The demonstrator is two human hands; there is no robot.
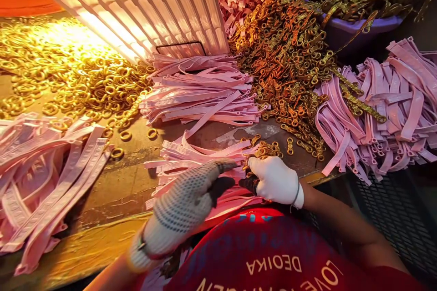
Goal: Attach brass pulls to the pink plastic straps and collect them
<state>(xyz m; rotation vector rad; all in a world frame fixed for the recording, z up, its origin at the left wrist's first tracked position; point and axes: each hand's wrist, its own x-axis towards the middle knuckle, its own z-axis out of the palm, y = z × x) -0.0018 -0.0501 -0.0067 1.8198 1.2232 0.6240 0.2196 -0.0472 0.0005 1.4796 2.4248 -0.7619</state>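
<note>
My left hand (187, 202), in a dotted white glove with dark fingertips, curls over a pile of pink straps (180, 151) at the table's front edge. A strap appears to lie between its thumb and fingers, though the grip is partly hidden. Facing it, my right hand (276, 179) wears a plain white glove with dark fingertips. Its fingers are closed in a pinch beside some gold links (268, 149); what they hold is covered by the fingers. The two hands' fingertips are close together above the straps.
Behind lies a stacked bundle of pink straps (201, 95) against a ribbed white panel (153, 4). Gold rings (112, 82) heap to the left, small gold links (283, 54) to the right. More pink straps (385, 104) and a purple tub (362, 27) of gold pieces stand right.
</note>
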